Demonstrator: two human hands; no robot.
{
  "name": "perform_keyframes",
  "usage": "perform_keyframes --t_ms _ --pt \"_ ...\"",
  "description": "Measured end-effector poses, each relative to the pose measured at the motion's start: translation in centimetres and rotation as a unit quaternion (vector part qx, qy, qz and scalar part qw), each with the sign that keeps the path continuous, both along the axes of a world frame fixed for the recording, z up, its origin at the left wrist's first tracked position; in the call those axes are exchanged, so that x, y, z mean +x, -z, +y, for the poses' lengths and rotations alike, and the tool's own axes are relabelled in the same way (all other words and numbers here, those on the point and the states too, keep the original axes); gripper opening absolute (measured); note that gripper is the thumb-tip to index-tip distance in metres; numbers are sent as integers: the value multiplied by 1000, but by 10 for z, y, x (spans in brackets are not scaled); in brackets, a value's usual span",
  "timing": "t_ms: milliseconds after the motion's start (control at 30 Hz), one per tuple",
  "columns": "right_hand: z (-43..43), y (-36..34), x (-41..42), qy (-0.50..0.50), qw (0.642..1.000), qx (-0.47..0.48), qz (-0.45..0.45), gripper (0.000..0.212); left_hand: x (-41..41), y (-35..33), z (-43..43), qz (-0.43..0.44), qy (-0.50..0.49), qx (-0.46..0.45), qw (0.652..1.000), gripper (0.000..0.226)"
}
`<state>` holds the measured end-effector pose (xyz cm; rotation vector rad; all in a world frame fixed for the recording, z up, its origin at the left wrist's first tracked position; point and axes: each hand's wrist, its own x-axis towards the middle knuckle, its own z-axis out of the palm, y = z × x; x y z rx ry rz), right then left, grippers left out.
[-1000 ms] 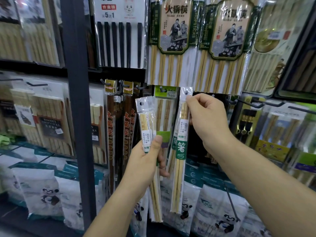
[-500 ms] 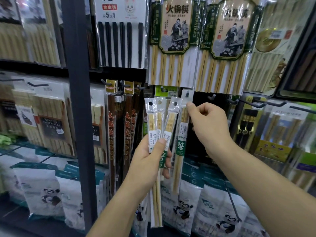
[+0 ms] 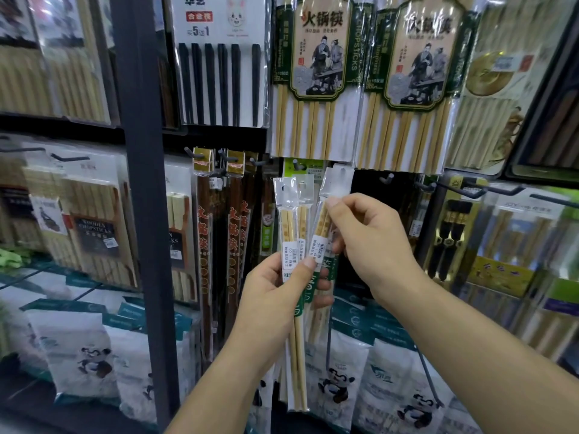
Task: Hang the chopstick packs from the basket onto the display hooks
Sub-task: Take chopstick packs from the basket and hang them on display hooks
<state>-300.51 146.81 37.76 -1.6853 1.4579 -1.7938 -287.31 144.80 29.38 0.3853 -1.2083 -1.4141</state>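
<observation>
Plainly, three slim chopstick packs [image 3: 289,214] were held fanned in front of the middle of the display, just under the lower edge of the large hotpot packs [image 3: 316,73]. They were gripped at mid-length by the left hand [image 3: 275,296], its thumb laid across the price labels. The rightmost pack [image 3: 322,220] was pinched near its top by the right hand [image 3: 369,242], thumb and forefinger closed just below the clear header.

Each pack was judged light and narrow. The bamboo sticks inside would give it stiffness along its length, while the film sleeve would be slick and the header tab floppy. A hold close under the punched hole was therefore thought best, so that the tab could be steered onto a hook without folding.

A bare display hook [image 3: 387,179] was seen up and to the right of the right hand, near but apart from it.

Each sleeve was seen to carry one pair of pale sticks. The basket was not in view. Panda-printed bags [image 3: 338,380] were ranged along the bottom of the display; their contents could not be told.
</observation>
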Motion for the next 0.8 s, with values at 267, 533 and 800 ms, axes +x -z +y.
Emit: perform_keyframes --t_ms 267,533,800 --pt "-7 -15 -5 30 999 -10 -21 42 4 2 -7 -60 -30 -13 998 16" --pt "-14 -21 -6 64 998 -14 22 43 7 3 -11 -61 -35 14 997 20" --pt "-16 -23 -9 111 993 11 37 46 7 4 -10 -85 -38 5 996 20"
